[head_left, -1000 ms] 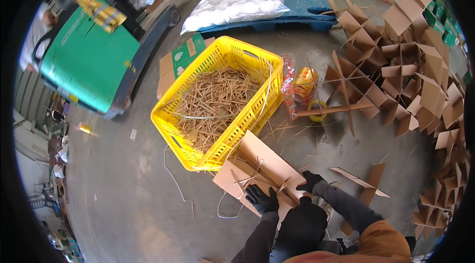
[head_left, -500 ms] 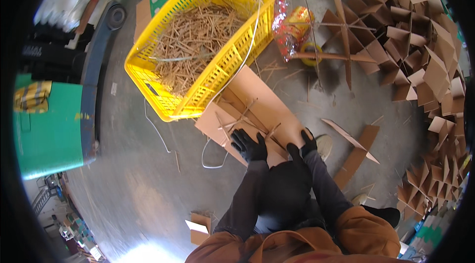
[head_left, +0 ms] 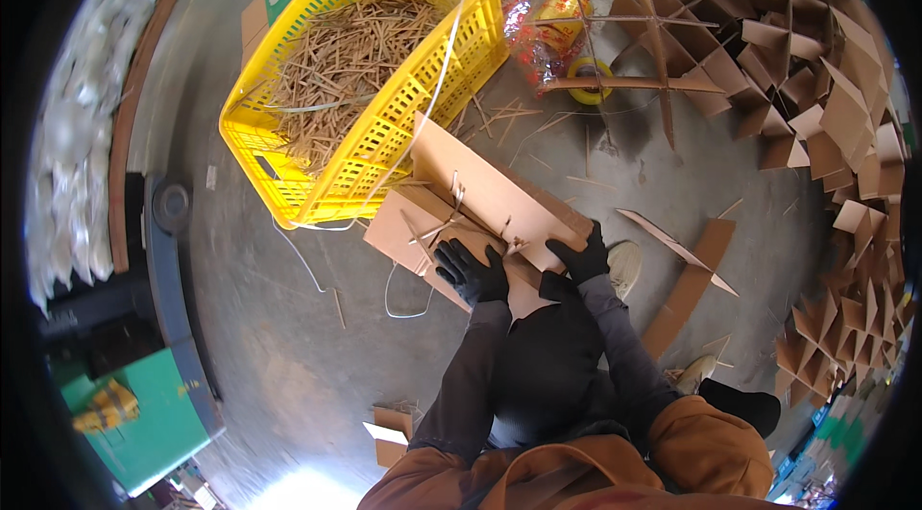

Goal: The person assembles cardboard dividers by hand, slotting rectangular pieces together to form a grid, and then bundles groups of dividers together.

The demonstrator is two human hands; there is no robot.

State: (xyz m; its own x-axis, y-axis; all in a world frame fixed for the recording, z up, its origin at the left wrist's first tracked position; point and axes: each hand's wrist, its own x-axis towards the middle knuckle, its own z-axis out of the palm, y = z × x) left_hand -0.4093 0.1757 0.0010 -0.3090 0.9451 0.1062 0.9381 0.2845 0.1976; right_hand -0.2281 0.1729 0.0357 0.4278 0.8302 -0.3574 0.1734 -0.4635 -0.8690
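Mid-frame, my black-gloved left hand [head_left: 471, 272] and right hand [head_left: 583, 257] press flat, fingers spread, on a stack of flat brown cardboard sheets [head_left: 485, 198] lying on the grey concrete floor [head_left: 279, 347], loose white strapping [head_left: 451, 107] trailing across the pile. By my reckoning I am squaring and holding down the bundle; the next move calls for firm downward pressure while the strap is drawn snug. Upper left, a yellow slotted plastic crate [head_left: 384, 140] holds thin cardboard strips. Interlocked cardboard dividers [head_left: 797, 59] crowd the right edge; a green machine [head_left: 158, 424] sits lower left of this warehouse floor.
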